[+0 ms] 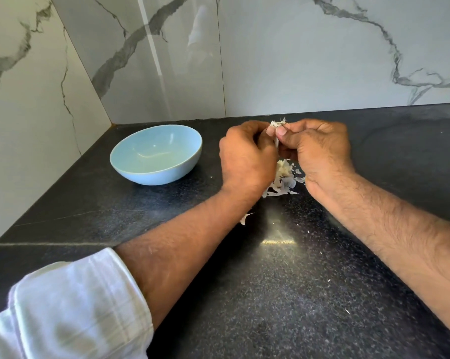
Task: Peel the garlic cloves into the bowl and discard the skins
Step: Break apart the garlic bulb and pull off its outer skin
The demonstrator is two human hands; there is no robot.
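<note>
I count one bowl (155,154) left of my hands. One garlic piece (278,124) sits between my fingertips. One skin pile (283,180) lies beneath them.

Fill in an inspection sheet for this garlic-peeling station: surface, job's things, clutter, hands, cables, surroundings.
Surface: dark speckled counter, with a bright glare patch.
Job's things: light blue bowl sits left of the hands, no cloves seen inside; garlic piece is pinched above the counter; skin pile lies below the hands.
Clutter: a stray skin flake and small white specks nearer the person.
Hands: left hand and right hand both pinch the garlic piece.
Cables: nothing seen.
Surroundings: marble-look wall tiles meeting at a corner; white sleeve on the left arm.
</note>
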